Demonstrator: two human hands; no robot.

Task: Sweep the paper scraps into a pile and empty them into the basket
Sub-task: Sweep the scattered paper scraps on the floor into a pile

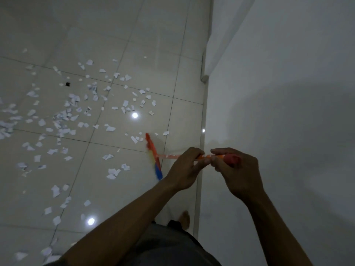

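Observation:
Several white paper scraps (65, 120) lie scattered over the pale tiled floor, thickest at the centre left, with loose ones trailing toward me. A broom with an orange handle (167, 156) and a red, yellow and blue head (153, 158) points left from my hands, its head blurred just above the floor near the wall. My left hand (184, 169) grips the handle in front. My right hand (236, 169) grips the handle's red end (232, 159) behind it. No basket is in view.
A white wall (278, 93) runs along the right side, its base just right of the broom. A small dark object (67, 84) lies among the scraps. My bare foot (185, 217) stands on the tiles below my hands. Two ceiling lights reflect on the floor.

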